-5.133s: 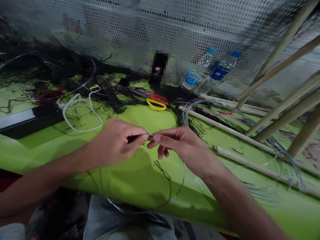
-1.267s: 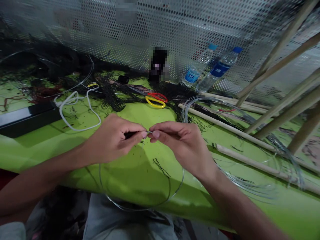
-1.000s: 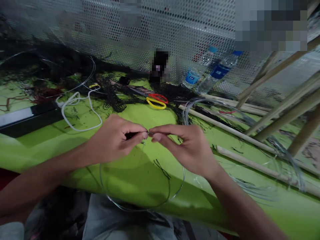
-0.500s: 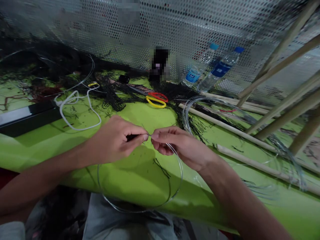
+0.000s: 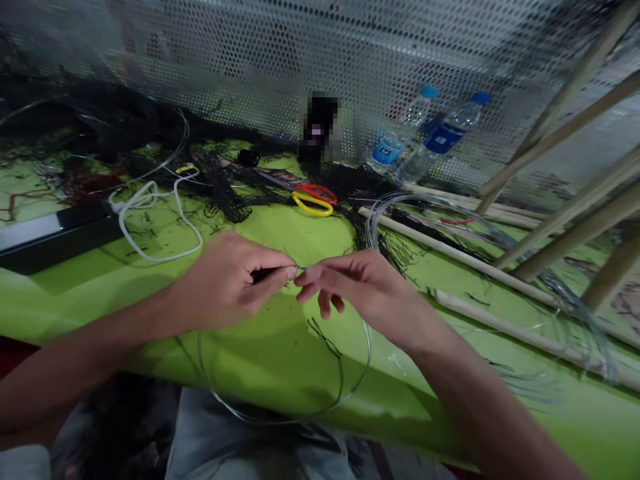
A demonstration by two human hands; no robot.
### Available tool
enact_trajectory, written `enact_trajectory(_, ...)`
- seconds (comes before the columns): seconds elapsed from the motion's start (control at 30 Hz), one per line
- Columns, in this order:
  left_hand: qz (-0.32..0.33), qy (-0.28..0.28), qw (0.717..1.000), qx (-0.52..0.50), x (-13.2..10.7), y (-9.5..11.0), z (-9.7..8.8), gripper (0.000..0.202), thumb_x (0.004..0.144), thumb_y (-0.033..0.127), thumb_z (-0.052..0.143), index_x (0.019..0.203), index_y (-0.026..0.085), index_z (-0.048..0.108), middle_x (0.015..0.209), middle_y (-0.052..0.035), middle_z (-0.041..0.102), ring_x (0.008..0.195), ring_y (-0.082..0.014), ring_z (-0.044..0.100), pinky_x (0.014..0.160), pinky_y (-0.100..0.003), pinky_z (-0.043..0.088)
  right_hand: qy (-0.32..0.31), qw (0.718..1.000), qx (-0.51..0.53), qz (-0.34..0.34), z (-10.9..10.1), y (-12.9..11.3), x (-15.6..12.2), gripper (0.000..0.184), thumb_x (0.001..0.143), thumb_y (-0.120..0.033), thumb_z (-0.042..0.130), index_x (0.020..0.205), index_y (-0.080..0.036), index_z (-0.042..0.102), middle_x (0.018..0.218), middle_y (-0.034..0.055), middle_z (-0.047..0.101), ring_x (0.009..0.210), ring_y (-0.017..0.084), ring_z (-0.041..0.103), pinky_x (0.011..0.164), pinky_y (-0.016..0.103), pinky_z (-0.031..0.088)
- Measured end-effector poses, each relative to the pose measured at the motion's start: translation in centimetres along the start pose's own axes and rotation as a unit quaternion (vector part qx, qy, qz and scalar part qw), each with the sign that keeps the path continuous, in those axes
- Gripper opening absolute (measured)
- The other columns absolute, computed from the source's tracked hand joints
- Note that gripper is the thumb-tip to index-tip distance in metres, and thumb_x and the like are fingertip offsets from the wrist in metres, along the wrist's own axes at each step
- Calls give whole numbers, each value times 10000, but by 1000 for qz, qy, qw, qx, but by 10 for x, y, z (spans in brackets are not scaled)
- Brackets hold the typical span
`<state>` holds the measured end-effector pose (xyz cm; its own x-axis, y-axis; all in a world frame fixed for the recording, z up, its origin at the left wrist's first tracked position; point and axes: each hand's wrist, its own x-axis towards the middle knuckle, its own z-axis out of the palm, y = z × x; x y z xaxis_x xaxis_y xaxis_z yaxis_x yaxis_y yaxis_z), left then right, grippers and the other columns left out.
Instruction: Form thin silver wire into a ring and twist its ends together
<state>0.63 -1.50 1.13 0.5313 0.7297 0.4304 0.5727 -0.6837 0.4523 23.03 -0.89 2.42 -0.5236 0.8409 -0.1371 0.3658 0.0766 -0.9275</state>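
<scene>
A loop of thin, clear-looking wire (image 5: 270, 423) hangs below my two hands, over the table's front edge. My left hand (image 5: 233, 277) is closed, its thumb and forefinger pinching a short dark piece where the loop's ends seem to meet. Just to the right, my right hand (image 5: 373, 290) has thumb and forefinger at the same spot, with its other fingers loosely curled and apart. The fingertips hide most of the join. Under the hands, a few black thread scraps (image 5: 325, 339) lie on the green tabletop (image 5: 250, 360).
Red-and-yellow-handled scissors (image 5: 313, 201) lie beyond my hands amid black netting (image 5: 230, 193). A white cord (image 5: 173, 257) sits at left. To the right are a wire coil (image 5: 370, 233) and wooden sticks (image 5: 460, 257). Two water bottles (image 5: 440, 140) lean against a perforated metal panel (image 5: 225, 73).
My right hand's lower fingers have loosened and spread downward, and the wire strands beside its palm no longer show there. My left hand keeps its pinch in nearly the same place.
</scene>
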Motion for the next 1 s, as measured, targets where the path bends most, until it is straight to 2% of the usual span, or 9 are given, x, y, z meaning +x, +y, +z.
enact_trajectory(0.1,-19,-7,1000,11,-1,-1,-2,343,999,272,559,733,162,745,484,63,415,455,-54,320,490,-235,241,21,991,131,20,2,4,3,239,896,-391,705,844,-196,832,853,59,806,596,119,605,564,272,450)
enact_trajectory(0.27,-19,-10,1000,3,0,0,-4,321,996,274,562,762,170,756,496,64,453,453,-47,346,497,-229,250,65,981,180,-22,7,5,3,98,848,-275,783,902,-241,858,792,19,795,654,109,620,632,243,489)
enact_trajectory(0.4,-28,-10,1000,-7,1,2,-4,350,999,287,556,740,162,755,491,62,433,451,-49,336,484,-229,239,108,988,1,-109,2,4,-2,159,894,-214,729,984,-251,855,803,22,801,684,157,685,652,291,546)
enact_trajectory(0.5,-28,0,1000,-4,2,3,-6,360,986,256,552,684,151,717,483,62,381,456,-54,304,484,-233,240,121,947,-170,-243,-2,4,-6,243,953,-180,635,1039,-270,844,1036,56,818,939,231,748,875,391,583)
enact_trajectory(0.57,-25,5,1000,-5,2,3,-7,359,981,252,555,668,153,701,481,59,392,457,-58,302,486,-243,245,111,938,-189,-268,-1,4,-6,241,971,-197,611,1042,-267,831,1056,61,810,979,238,746,912,403,578)
enact_trajectory(0.67,-17,6,1000,-12,1,3,-6,348,982,255,567,674,166,703,475,57,415,447,-63,301,483,-253,247,90,981,-43,-165,2,2,-2,188,991,-308,611,1013,-222,777,892,47,778,760,183,725,713,330,576)
enact_trajectory(0.77,-1,9,1000,-8,-1,3,-4,297,988,244,576,758,179,753,486,55,480,443,-63,345,488,-245,262,30,991,123,-47,6,0,5,301,982,-445,611,874,-180,706,739,14,674,598,124,603,566,269,478)
enact_trajectory(0.87,13,15,1000,-1,-2,2,-3,267,994,257,585,839,189,793,518,43,574,448,-64,417,502,-241,280,-22,987,162,6,5,2,10,353,920,-470,694,742,-167,664,624,-24,565,571,99,505,551,246,406)
enact_trajectory(1.0,12,0,1000,-7,-2,2,-2,262,993,256,580,852,204,794,532,38,608,441,-68,432,497,-249,286,-50,983,178,22,0,3,10,337,873,-453,746,723,-159,681,620,-29,558,576,92,473,552,248,353)
